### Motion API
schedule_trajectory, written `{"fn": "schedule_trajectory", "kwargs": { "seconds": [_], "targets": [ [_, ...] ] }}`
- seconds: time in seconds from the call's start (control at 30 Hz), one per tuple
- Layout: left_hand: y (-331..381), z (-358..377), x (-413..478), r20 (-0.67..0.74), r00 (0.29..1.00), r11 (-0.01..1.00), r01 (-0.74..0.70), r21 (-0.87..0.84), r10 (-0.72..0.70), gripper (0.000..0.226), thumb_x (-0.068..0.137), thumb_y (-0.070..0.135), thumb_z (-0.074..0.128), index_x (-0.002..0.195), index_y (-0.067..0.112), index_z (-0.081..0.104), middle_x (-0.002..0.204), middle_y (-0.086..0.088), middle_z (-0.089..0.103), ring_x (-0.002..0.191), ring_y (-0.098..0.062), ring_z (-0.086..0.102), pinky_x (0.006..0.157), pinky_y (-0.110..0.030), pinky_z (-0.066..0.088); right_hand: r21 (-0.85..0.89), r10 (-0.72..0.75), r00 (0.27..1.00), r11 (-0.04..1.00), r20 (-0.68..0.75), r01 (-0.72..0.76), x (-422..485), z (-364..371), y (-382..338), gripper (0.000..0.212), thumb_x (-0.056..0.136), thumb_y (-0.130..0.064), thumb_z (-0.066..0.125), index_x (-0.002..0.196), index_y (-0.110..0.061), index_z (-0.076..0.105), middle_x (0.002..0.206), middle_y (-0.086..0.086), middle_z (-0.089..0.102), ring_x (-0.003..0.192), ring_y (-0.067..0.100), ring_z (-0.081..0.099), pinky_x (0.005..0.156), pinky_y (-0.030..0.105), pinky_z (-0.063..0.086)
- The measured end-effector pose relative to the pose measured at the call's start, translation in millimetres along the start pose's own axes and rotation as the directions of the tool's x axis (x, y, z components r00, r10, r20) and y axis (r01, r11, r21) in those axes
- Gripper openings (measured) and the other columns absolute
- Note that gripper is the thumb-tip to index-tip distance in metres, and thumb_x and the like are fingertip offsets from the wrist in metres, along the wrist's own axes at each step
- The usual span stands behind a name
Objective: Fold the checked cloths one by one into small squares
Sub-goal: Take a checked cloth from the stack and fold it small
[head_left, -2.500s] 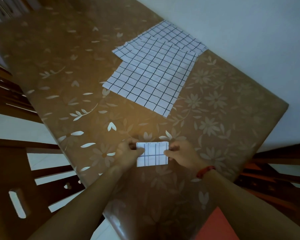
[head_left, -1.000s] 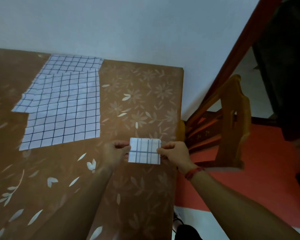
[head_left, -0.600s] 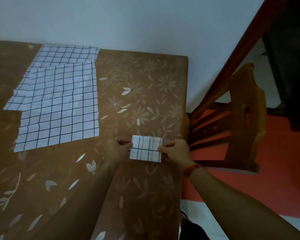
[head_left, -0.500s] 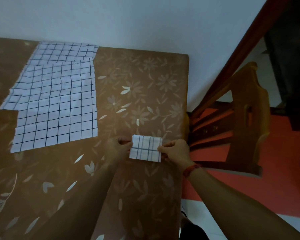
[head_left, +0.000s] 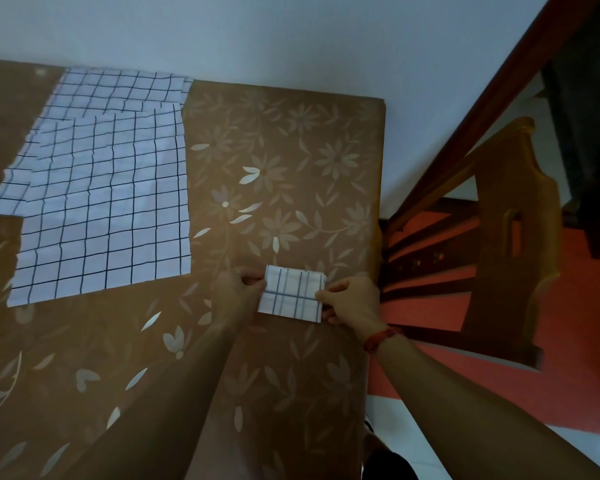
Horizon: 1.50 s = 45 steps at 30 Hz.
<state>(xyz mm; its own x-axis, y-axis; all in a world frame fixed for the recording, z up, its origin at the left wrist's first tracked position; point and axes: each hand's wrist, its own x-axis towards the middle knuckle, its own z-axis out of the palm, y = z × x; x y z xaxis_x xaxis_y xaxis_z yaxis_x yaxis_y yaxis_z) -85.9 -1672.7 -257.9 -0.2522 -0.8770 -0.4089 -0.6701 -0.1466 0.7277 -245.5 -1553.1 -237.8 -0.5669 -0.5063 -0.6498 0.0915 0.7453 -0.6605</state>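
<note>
A small folded white checked cloth (head_left: 291, 294) sits between my hands, low over the brown flowered table (head_left: 274, 150) near its right edge. My left hand (head_left: 238, 291) pinches the cloth's left side. Its right side is pinched by my right hand (head_left: 352, 303), which wears a red wristband. A stack of unfolded white checked cloths (head_left: 101, 195) lies flat on the table at the far left, overlapping one another.
The table's right edge (head_left: 376, 237) drops off beside my right hand. A wooden chair (head_left: 513, 237) stands on the red floor to the right. A pale wall runs along the table's far edge.
The view has swung right, from the table's middle to its right end. Both hands keep their pinch on the small folded cloth, which has stayed near the right edge over the last second.
</note>
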Motion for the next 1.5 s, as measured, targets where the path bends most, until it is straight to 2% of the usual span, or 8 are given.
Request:
{"fn": "schedule_trajectory", "kwargs": {
  "seconds": [0.37,0.47,0.57,0.7,0.77,0.87,1.03,1.5],
  "targets": [
    [2,-5,-6,-0.035,0.994,0.987,-0.096,0.127,0.101,0.007,0.084,0.017,0.070,0.090,0.016,0.072,0.082,0.004,0.069,0.076,-0.014,0.066,0.070,-0.040,0.058,-0.008,-0.026,1.000,1.000,-0.017,0.026,0,3,1,0.019,0.078,-0.017,0.078,0.070,-0.019,0.061,0.073,0.005,0.071,0.059,0.015,0.071,0.058,0.032,0.061],
    [1,-13,-15,-0.034,0.960,0.930,-0.260,0.261,0.278,0.007,0.089,0.015,0.062,0.084,0.014,0.067,0.078,0.000,0.065,0.074,-0.018,0.062,0.066,-0.034,0.054,-0.019,-0.033,0.999,0.999,-0.019,0.033,1,0,4,0.017,0.077,-0.022,0.079,0.071,-0.020,0.063,0.072,0.003,0.071,0.058,0.014,0.070,0.059,0.033,0.061],
    [-11,-18,-20,0.099,0.875,0.815,-0.479,0.326,0.474,0.025,0.096,0.026,0.050,0.106,0.011,0.068,0.103,-0.004,0.067,0.092,-0.019,0.060,0.079,-0.027,0.049,-0.152,-0.188,0.977,0.974,-0.102,0.171,2,-2,9,0.018,0.081,-0.036,0.073,0.070,-0.023,0.069,0.066,-0.005,0.069,0.058,0.010,0.067,0.059,0.031,0.059],
    [-29,-15,-21,0.242,0.741,0.624,-0.663,0.413,0.626,0.041,0.095,0.019,0.052,0.131,0.000,0.054,0.136,-0.016,0.053,0.127,-0.030,0.048,0.104,-0.037,0.039,-0.406,-0.558,0.827,0.773,-0.069,0.488,-13,12,8,0.019,0.092,-0.038,0.055,0.088,-0.024,0.068,0.083,-0.010,0.063,0.075,0.004,0.058,0.069,0.023,0.050],
    [-37,-11,-18,0.305,0.683,0.541,-0.720,0.434,0.664,0.045,0.094,0.013,0.053,0.137,0.000,0.046,0.145,-0.017,0.043,0.137,-0.029,0.035,0.110,-0.045,0.033,-0.519,-0.736,0.677,0.569,0.023,0.637,-20,28,10,0.027,0.095,-0.032,0.048,0.107,-0.018,0.068,0.101,-0.004,0.064,0.094,0.009,0.059,0.083,0.027,0.051],
    [-49,-9,-9,0.410,0.656,0.499,-0.751,0.432,0.633,0.060,0.093,0.032,0.038,0.146,0.005,0.032,0.155,-0.010,0.026,0.146,-0.020,0.015,0.118,-0.038,0.019,-0.624,-0.873,0.457,0.262,0.172,0.736,-20,58,23,0.040,0.094,-0.020,0.041,0.123,0.001,0.059,0.126,0.016,0.061,0.120,0.025,0.057,0.104,0.039,0.045],
    [-61,-3,-1,0.475,0.649,0.453,-0.758,0.470,0.594,0.062,0.097,0.033,0.036,0.151,0.010,0.018,0.160,-0.005,0.012,0.148,-0.013,0.001,0.120,-0.031,0.007,-0.609,-0.781,0.564,0.317,0.266,0.727,-3,89,32,0.050,0.098,-0.014,0.037,0.145,0.001,0.031,0.154,0.017,0.028,0.145,0.024,0.021,0.118,0.039,0.022],
    [-66,-8,2,0.509,0.647,0.397,-0.757,0.519,0.568,0.064,0.096,0.034,0.030,0.152,0.007,0.014,0.160,-0.007,0.011,0.148,-0.018,0.004,0.119,-0.034,0.004,-0.744,-0.744,0.607,0.231,0.280,0.627,9,86,42,0.054,0.099,-0.022,0.027,0.147,0.001,0.025,0.154,0.018,0.025,0.146,0.026,0.017,0.120,0.042,0.017]
  ]
}}
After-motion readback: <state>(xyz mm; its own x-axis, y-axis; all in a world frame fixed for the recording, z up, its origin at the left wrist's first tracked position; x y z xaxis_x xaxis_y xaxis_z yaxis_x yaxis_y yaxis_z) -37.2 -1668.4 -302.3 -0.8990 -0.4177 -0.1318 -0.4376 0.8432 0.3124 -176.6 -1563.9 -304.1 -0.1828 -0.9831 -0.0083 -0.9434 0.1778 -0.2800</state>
